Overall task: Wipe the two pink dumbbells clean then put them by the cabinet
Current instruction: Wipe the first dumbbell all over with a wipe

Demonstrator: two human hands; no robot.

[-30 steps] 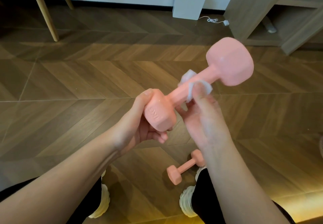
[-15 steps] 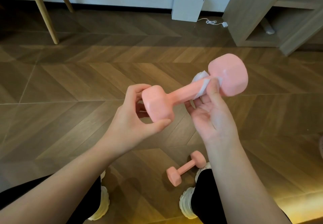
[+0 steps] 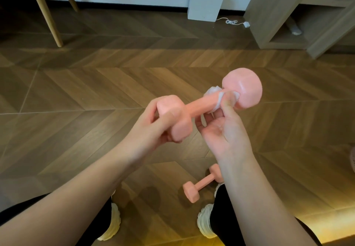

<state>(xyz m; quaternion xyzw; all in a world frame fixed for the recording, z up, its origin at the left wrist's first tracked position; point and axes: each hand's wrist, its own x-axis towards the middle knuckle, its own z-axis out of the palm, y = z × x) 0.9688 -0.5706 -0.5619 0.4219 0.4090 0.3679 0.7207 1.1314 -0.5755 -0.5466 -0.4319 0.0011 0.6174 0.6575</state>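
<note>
My left hand (image 3: 151,128) is clamped round the near head of a smooth pink hex-ended dumbbell (image 3: 201,107) and holds it in the air, slanted up to the right. My right hand (image 3: 226,130) pinches a crumpled white wipe (image 3: 217,99) round the bar, just beside the far head. A second, matching pink dumbbell (image 3: 199,185) lies on the floor below, just beside my right white shoe (image 3: 205,222).

I judge the task less than halfway done. One dumbbell is mid-wipe, I cannot tell whether the other is clean, and neither sits by the cabinet.

The brown herringbone wood floor (image 3: 96,92) runs to a pale wall. Slim light-wood furniture legs (image 3: 46,11) stand far left. A white box (image 3: 204,4) with a white cable (image 3: 232,22) stands at the skirting. The pale open-shelved wooden cabinet (image 3: 269,15) stands upper right, well apart from both dumbbells.
</note>
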